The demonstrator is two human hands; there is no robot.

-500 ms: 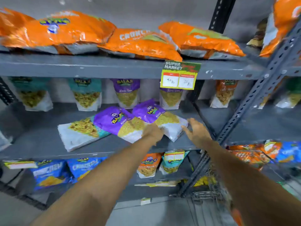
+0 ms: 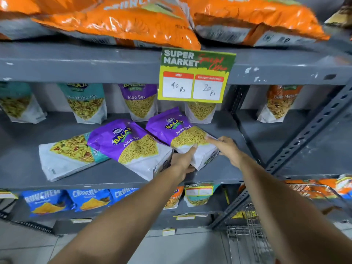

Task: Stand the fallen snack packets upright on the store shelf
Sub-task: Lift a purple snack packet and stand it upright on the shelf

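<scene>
Three snack packets lie flat on the middle grey shelf [image 2: 99, 176]. The right purple Aloo Sev packet [image 2: 177, 130] is gripped at its white bottom end by both hands: my left hand [image 2: 183, 159] holds its lower left corner with the thumb on top, and my right hand [image 2: 222, 145] presses its right edge. A second purple Aloo Sev packet [image 2: 129, 143] lies to its left, overlapping a teal mix packet [image 2: 70, 153] at the far left. Upright packets stand along the shelf's back wall.
Large orange bags [image 2: 118, 21] fill the top shelf. A green and yellow price sign [image 2: 194, 75] hangs from its edge. Blue packets [image 2: 62, 201] stand on the lower shelf. A slanted grey upright [image 2: 297, 145] rises at right, a wire trolley [image 2: 253, 231] below it.
The view has come closer to the shelf. Both hands, which hovered at the right purple packet's end, now grip it.
</scene>
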